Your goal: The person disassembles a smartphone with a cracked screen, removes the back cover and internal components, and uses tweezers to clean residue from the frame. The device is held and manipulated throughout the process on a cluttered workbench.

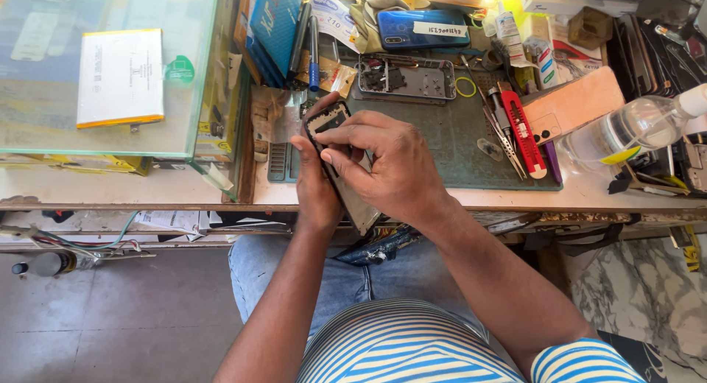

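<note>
Above the lap, left hand [315,184] grips the tilted phone [340,162] lengthwise; right hand [390,169] fingers press its upper end.

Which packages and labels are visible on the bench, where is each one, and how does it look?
White battery pack: inside glass case, left; flat rectangle, yellow lower edge.
Green sticker: on the glass beside it.
Blue package: leaning, top centre.
White label strip: across blue phone, top centre.
</note>
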